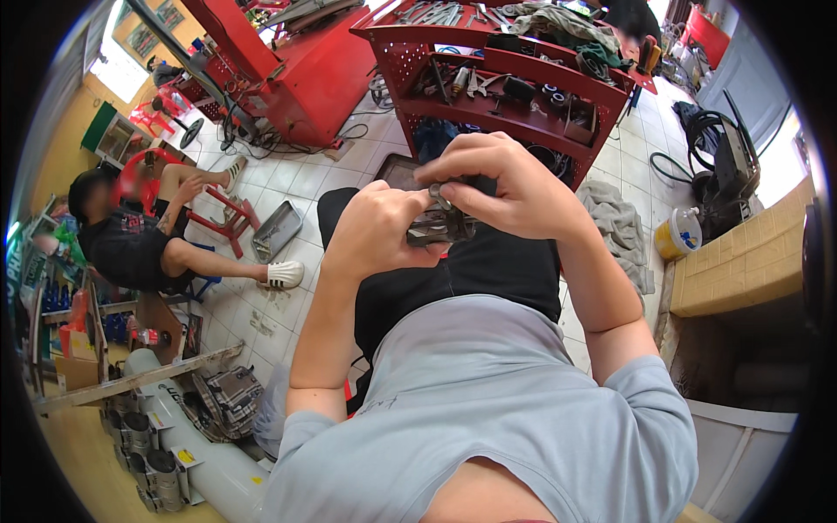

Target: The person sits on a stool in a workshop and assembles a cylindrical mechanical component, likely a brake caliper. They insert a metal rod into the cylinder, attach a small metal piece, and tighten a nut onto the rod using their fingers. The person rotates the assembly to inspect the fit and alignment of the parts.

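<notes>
Above my lap, both hands meet around a small dark metal part [433, 228] with a rounded silvery piece at its top. Its exact kind is hard to make out, since my fingers cover much of it. My left hand [381, 228] wraps it from the left side, thumb toward the top. From the right, my right hand [514, 187] presses its thumb against the upper end, its forefinger curled over and slightly blurred. Below and behind the hands lies a dark metal tray [397, 173] on the floor, partly hidden.
Ahead stands a red tool cart [514, 91] with wrenches on top and tools on its shelves. A grey cloth [613, 228] and a yellow-labelled bucket [678, 234] are at right. At left, a person [131, 231] sits near a red stool [228, 213] and a metal tray [278, 230].
</notes>
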The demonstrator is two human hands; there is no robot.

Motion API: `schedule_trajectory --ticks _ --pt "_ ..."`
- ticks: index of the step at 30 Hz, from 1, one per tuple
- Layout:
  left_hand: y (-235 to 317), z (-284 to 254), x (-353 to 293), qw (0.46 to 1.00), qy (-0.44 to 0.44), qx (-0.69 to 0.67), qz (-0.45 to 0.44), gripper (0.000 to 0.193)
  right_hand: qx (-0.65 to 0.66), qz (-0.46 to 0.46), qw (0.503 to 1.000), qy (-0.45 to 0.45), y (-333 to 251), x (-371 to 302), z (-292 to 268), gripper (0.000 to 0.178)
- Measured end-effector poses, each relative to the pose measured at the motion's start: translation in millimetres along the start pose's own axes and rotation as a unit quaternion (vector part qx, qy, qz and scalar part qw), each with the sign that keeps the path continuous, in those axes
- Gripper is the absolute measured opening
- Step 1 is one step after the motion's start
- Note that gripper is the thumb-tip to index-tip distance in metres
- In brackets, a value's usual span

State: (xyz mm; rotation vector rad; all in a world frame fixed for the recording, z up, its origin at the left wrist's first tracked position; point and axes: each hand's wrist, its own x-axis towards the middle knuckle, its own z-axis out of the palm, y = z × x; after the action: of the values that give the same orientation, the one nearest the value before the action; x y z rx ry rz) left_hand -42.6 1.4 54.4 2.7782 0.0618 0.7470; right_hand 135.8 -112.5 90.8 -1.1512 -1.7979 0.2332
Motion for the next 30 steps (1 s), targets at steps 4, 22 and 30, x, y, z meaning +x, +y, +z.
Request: schedule_trajectory --ticks 4,22,30 --pt "2.4 -0.5 1.2 1.000 -0.006 -0.005 -0.004 0.039 -0.044 0.049 0.997 -0.040 -4.3 -2.9 -4.1 0.022" --pt "2.3 -6.8 1.7 1.000 -0.022 0.004 -0.006 0.040 -0.129 0.075 0.989 0.011 -12.6 -5.9 5.3 0.025" --pt "-2.9 -22.2 -0.2 0.995 0.072 -0.061 -0.034 0.046 0.187 0.056 0.950 0.242 8.6 -2.6 -4.4 0.022"
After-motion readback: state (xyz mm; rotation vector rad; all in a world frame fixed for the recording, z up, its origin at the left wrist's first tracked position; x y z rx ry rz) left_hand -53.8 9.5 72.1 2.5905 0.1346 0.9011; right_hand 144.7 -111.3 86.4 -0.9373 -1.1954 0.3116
